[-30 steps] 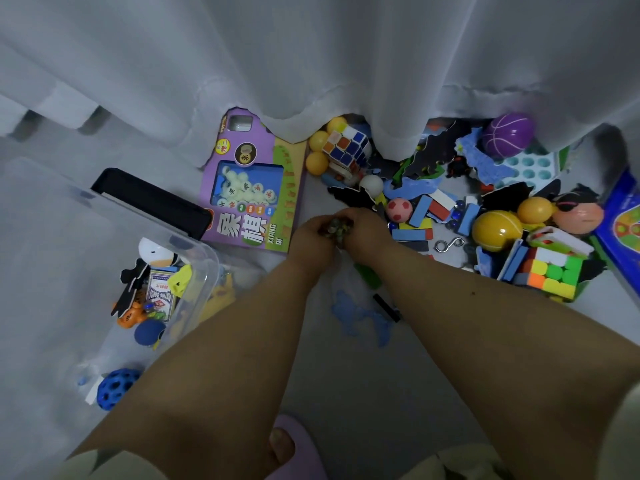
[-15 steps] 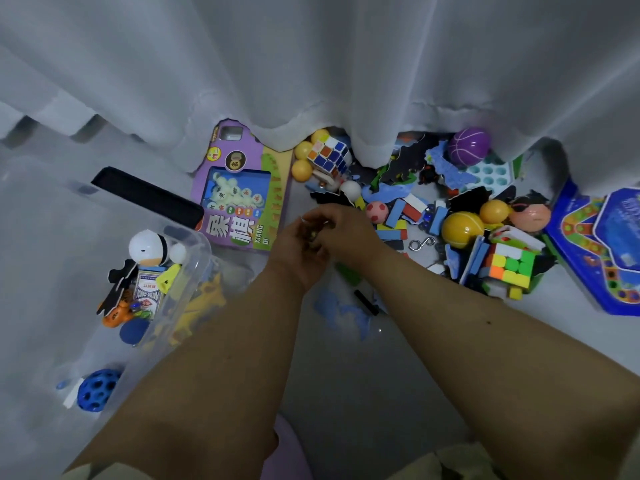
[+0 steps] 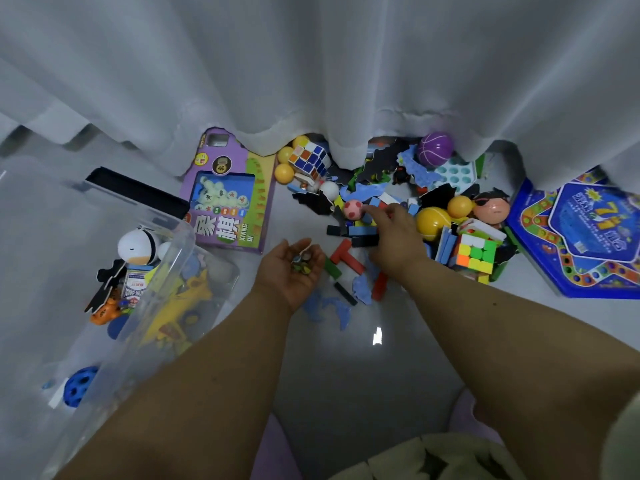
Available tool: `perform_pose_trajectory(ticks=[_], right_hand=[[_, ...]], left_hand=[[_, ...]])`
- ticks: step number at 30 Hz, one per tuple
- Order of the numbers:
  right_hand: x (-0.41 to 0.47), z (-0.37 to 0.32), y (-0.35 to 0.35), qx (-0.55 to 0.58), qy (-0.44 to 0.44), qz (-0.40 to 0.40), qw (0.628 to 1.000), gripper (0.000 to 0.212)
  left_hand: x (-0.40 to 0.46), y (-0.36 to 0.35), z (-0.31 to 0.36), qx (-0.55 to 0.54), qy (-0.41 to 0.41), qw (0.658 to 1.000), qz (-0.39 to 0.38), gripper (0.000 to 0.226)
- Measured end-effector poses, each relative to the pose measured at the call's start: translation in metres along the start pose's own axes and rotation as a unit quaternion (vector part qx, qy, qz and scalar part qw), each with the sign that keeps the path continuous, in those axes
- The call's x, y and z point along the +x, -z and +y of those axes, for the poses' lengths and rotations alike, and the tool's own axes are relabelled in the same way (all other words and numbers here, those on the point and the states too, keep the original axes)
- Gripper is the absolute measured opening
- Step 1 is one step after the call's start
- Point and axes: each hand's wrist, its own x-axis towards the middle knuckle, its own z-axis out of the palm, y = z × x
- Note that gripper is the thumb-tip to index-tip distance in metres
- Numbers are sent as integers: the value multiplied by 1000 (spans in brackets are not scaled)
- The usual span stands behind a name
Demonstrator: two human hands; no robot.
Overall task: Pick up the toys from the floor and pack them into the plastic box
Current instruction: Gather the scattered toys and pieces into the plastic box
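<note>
The left hand (image 3: 291, 268) cups small marbles (image 3: 302, 264) beside the plastic box (image 3: 166, 271); the right hand (image 3: 394, 237), fingers extended, reaches the pink ball (image 3: 353, 209).

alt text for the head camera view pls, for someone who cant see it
A person's left hand cups small marbles palm up while the right hand reaches into a pile of toys on the floor by a white curtain; a clear plastic box sits left.

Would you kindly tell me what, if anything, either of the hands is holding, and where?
The left hand cups several small dark marbles in its upturned palm. The right hand holds nothing, its fingers reaching toward the small pink ball.
</note>
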Motion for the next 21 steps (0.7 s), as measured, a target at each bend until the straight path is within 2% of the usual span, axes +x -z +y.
perform_pose_trajectory(ticks=[7,14,21], right_hand=[[24,-8,5,-117,33,-84,989,92],[38,-20,-4,-117,75,-78,987,82],[46,-31,-4,-186,86,-108,973,83]], left_hand=[[3,-2,-8,66,29,997,8,45],[17,0,-11,102,59,993,12,46],[28,-2,-19,111,68,991,18,46]])
